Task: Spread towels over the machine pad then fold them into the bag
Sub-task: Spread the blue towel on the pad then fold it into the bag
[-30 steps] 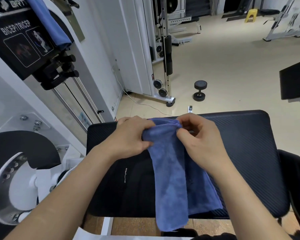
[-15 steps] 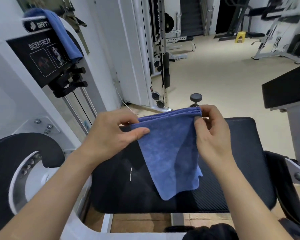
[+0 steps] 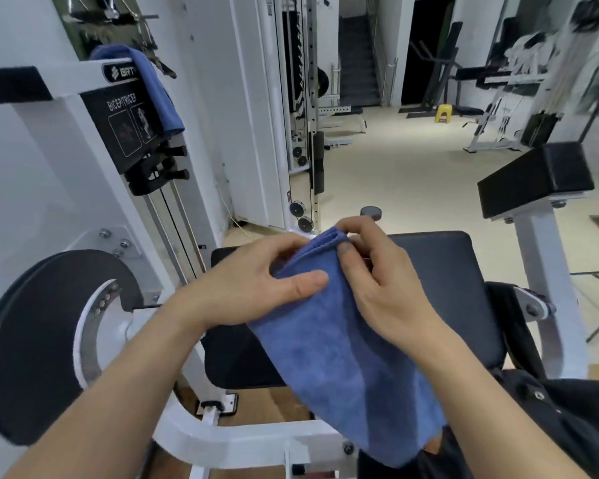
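Towels: two (blue); one (image 3: 346,344) pinched by both hands (image 3: 253,288) (image 3: 388,292), other (image 3: 153,84) draped.

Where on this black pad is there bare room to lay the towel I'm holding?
The widest bare patch of the pad lies between the right hand and the pad's right edge. A narrower strip shows below the left hand, at its left edge. The middle is crowded: both hands hold the blue towel there.
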`<state>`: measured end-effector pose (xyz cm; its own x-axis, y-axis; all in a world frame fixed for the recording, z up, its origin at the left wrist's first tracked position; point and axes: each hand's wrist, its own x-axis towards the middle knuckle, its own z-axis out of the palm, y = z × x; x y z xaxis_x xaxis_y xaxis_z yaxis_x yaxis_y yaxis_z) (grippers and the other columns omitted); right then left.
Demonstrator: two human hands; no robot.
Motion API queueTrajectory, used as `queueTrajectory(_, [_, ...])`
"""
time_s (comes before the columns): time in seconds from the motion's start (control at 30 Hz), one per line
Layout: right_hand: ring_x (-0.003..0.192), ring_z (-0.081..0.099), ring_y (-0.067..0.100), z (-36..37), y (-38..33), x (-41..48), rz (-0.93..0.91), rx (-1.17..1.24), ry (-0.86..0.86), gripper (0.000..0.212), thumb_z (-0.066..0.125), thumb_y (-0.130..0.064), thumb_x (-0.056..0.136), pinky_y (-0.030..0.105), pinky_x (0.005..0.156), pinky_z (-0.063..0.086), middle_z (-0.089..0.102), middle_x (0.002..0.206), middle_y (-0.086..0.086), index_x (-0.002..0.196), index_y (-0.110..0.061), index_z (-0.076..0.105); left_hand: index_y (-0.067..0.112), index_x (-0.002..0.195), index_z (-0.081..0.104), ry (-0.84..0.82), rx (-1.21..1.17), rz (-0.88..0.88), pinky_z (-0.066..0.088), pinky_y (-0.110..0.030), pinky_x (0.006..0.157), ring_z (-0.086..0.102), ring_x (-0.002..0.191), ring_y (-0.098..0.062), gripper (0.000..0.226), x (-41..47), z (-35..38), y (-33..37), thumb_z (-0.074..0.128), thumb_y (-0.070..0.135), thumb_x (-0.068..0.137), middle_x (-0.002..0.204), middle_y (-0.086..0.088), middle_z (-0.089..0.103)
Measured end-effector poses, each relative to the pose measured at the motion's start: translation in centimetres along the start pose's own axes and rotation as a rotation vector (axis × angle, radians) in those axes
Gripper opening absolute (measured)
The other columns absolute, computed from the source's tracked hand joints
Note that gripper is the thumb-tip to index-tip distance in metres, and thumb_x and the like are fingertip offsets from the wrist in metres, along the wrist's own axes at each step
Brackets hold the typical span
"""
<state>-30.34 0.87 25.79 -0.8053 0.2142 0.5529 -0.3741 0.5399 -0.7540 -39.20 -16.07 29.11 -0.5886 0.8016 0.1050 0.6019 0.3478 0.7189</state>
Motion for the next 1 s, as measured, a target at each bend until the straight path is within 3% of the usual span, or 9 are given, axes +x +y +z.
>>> queueTrajectory(0.07, [0.069, 0.056, 0.006, -0.1, -1.4, -0.7, 0.008, 0.017, 0.012, 0.017, 0.049, -0.013, 0.100, 0.013, 0.063, 0.040, 0.067, 0.076, -0.003, 0.100, -0.029, 0.055, 0.034, 0.111, 0.063, 0.038, -0.085, 0.040, 0.053, -0.034, 0.088, 0.065, 0.098, -0.008, 0.040, -0.1, 1.6, 1.4, 0.057, 0.059, 0.081, 0.102, 0.013, 0.068])
queueTrajectory(0.13, [0.065, 0.056, 0.010, -0.8, -2.2, -1.4, 0.092, 0.131, 0.013, 0.010, 0.054, -0.019, 0.099, 0.019, 0.062, 0.044, 0.066, 0.069, 0.001, 0.103, -0.028, 0.055, 0.021, 0.100, 0.066, 0.112, -0.048, 0.070, 0.053, -0.045, 0.083, 0.065, 0.088, -0.019, 0.041, -0.1, 2.4, 1.7, 0.053, 0.057, 0.085, 0.091, 0.000, 0.069])
queueTrajectory(0.23, [0.080, 0.068, 0.017, -2.4, -2.2, -2.7, 0.306, 0.470, -0.212, 0.042, 0.071, -0.020, 0.087, 0.026, 0.070, 0.053, 0.073, 0.084, 0.002, 0.122, -0.028, 0.049, 0.024, 0.081, 0.061, 0.214, 0.113, 0.155, 0.045, -0.035, 0.064, 0.054, 0.066, -0.012, 0.026, -0.7, 1.9, 2.6, 0.052, 0.048, 0.088, 0.068, 0.007, 0.059])
queueTrajectory(0.33, [0.104, 0.069, 0.016, -2.1, -0.6, -4.7, 0.387, 0.329, -0.483, 0.049, 0.078, -0.004, 0.078, 0.027, 0.082, 0.055, 0.073, 0.110, 0.001, 0.122, -0.016, 0.059, 0.027, 0.088, 0.063, 0.248, 0.287, 0.258, 0.046, -0.035, 0.066, 0.055, 0.068, -0.012, 0.016, -1.4, 1.2, 4.2, 0.055, 0.040, 0.094, 0.070, 0.007, 0.060])
queueTrajectory(0.5, [0.102, 0.069, 0.030, -0.6, 2.6, -7.4, 0.578, 0.116, -0.529, 0.032, 0.081, -0.019, 0.072, 0.051, 0.093, 0.053, 0.074, 0.104, 0.011, 0.100, -0.008, 0.070, 0.030, 0.093, 0.064, 0.337, 0.338, 0.311, 0.042, -0.025, 0.066, 0.056, 0.072, -0.009, 0.012, -1.7, -0.8, 4.7, 0.055, 0.037, 0.096, 0.074, 0.010, 0.061])
queueTrajectory(0.67, [0.087, 0.070, 0.016, -4.8, 4.8, -7.1, 0.595, -0.004, -0.603, 0.018, 0.072, -0.021, 0.073, 0.042, 0.086, 0.055, 0.075, 0.093, -0.002, 0.091, -0.018, 0.070, 0.029, 0.086, 0.060, 0.497, 0.179, 0.133, 0.037, -0.018, 0.061, 0.053, 0.068, -0.003, 0.015, -1.3, -2.0, 1.2, 0.052, 0.034, 0.098, 0.070, 0.013, 0.059])
queueTrajectory(0.8, [0.084, 0.068, 0.020, -9.4, 7.5, -4.9, 0.665, 0.215, -0.491, 0.025, 0.074, -0.011, 0.079, 0.028, 0.069, 0.054, 0.073, 0.093, 0.009, 0.101, -0.002, 0.068, 0.024, 0.081, 0.053, 0.567, -0.028, -0.113, 0.039, -0.024, 0.064, 0.051, 0.068, -0.004, 0.024, -0.1, 0.6, -4.3, 0.046, 0.036, 0.100, 0.073, 0.010, 0.055])
queueTrajectory(0.9, [0.078, 0.065, 0.016, -11.4, 10.9, -2.2, 0.682, 0.095, -0.457, 0.026, 0.076, -0.023, 0.071, 0.026, 0.068, 0.049, 0.071, 0.085, 0.006, 0.091, -0.008, 0.070, 0.020, 0.084, 0.053, 0.622, -0.209, -0.283, 0.039, -0.023, 0.063, 0.051, 0.071, -0.009, 0.024, 0.7, 5.0, -8.5, 0.044, 0.032, 0.102, 0.078, 0.005, 0.055])
queueTrajectory(1.0, [0.074, 0.062, 0.011, -10.9, 14.9, 0.6, 0.687, -0.075, -0.464, 0.014, 0.078, -0.021, 0.074, 0.028, 0.069, 0.046, 0.070, 0.082, 0.002, 0.086, -0.016, 0.072, 0.017, 0.087, 0.050, 0.629, -0.249, -0.461, 0.038, -0.021, 0.060, 0.052, 0.074, -0.009, 0.022, 1.9, 9.5, -12.5, 0.041, 0.029, 0.103, 0.081, 0.003, 0.055])
